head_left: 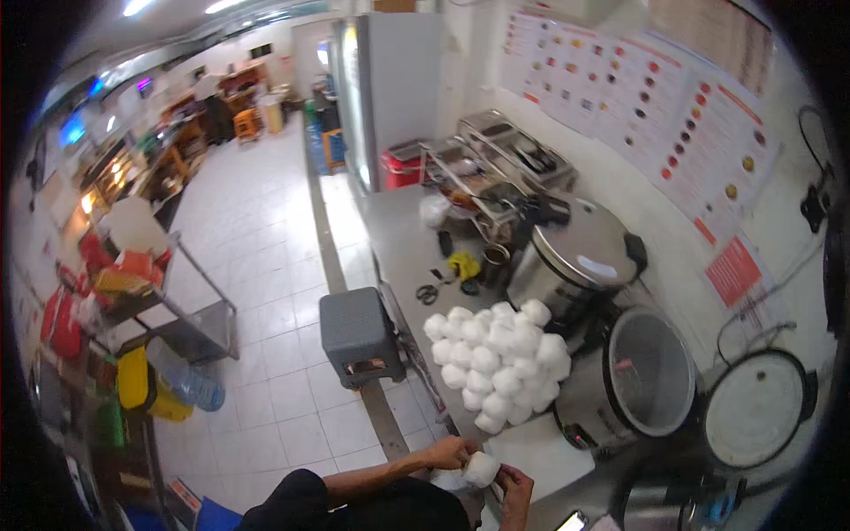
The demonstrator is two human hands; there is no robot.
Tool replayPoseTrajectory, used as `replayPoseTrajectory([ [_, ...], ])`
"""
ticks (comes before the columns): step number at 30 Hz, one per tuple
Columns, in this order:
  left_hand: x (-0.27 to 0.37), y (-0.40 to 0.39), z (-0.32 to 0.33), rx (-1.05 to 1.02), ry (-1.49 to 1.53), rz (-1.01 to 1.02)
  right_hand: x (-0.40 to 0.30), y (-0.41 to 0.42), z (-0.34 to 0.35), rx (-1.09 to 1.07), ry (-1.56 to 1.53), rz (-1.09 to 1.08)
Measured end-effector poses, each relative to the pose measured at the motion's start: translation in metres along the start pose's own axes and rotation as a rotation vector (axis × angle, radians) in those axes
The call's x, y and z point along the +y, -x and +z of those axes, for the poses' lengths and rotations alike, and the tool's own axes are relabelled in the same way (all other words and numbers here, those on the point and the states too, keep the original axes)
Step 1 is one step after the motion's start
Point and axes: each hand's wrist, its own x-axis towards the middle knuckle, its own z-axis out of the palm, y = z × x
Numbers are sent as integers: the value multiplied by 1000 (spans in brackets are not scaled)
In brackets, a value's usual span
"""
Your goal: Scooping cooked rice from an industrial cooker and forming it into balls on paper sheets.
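My left hand (pixel 453 453) and my right hand (pixel 515 490) are at the two sides of a rounded white bundle (pixel 481 469), with fingers gripping at its edges. It looks like a wrapped portion; the wrapping and contents are too blurred to tell. The bundle is at the near edge of a white cutting board (pixel 541 455). Just beyond the board, a large pile of similar white bundles (pixel 498 358) is heaped on the steel counter (pixel 405 232). Right of the pile stands a big rice cooker (pixel 591 405) with its top open.
A second, lidded cooker (pixel 584 242) stands behind the pile. Scissors (pixel 427 293), a yellow cloth (pixel 463 265) and steel food trays (pixel 491 172) lie farther along. A detached lid (pixel 754 408) leans at right. Left of the counter is a grey plastic stool (pixel 358 335). A phone (pixel 572 521) lies at the bottom.
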Motion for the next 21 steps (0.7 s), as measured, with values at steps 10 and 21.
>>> replayPoseTrajectory([
  [10,38,35,-11,375,131,-7,-13,-11,64,110,351,-445],
  [21,-5,5,40,13,940,64,-4,20,59,248,4,-311],
])
